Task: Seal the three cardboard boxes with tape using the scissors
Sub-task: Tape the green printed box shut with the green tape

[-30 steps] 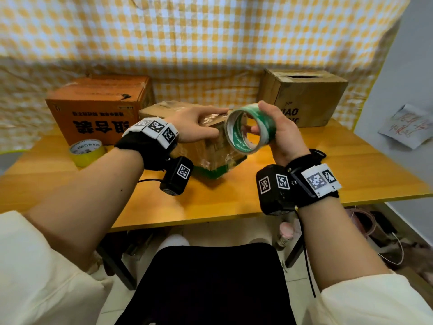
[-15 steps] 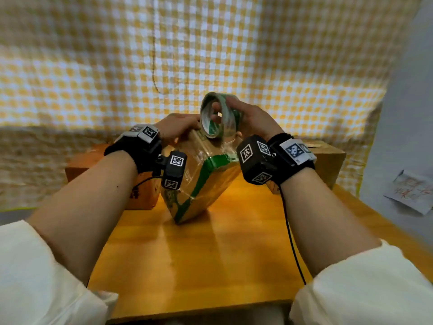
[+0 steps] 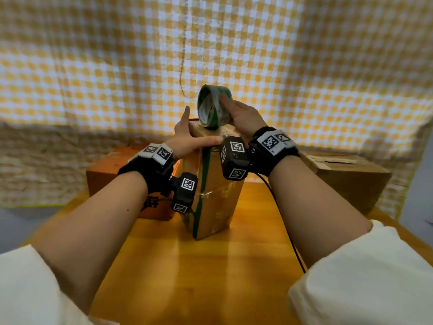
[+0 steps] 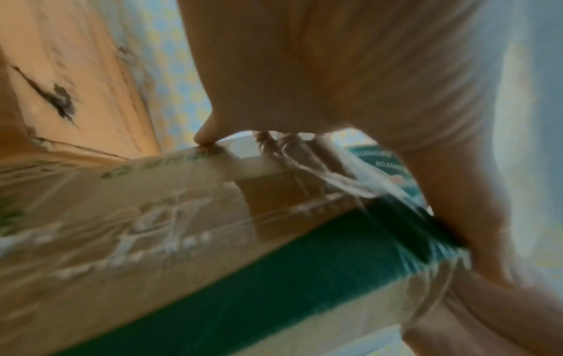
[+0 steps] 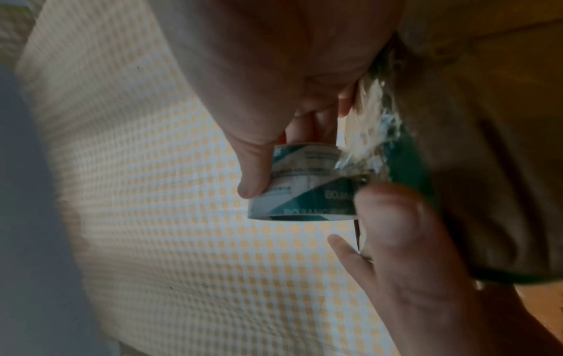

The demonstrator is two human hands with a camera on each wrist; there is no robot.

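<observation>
Behind the upended box (image 3: pixel 218 184), flat left grip (image 3: pixel 187 137) steadying, right grip (image 3: pixel 243 118) clutching tape roll (image 3: pixel 210 106), two cartons (image 3: pixel 110 170) flank.

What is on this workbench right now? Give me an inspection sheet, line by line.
Surface: wooden table, glossy.
Job's things: taped box stood on end; tape roll on its top; orange box behind left; brown box behind right; scissors not seen.
Clutter: nothing seen.
Hands: left hand pressing flat on the taped box's top; right hand gripping the tape roll.
Cables: black cable hanging from the right wrist.
Surroundings: yellow checked cloth backdrop.
</observation>
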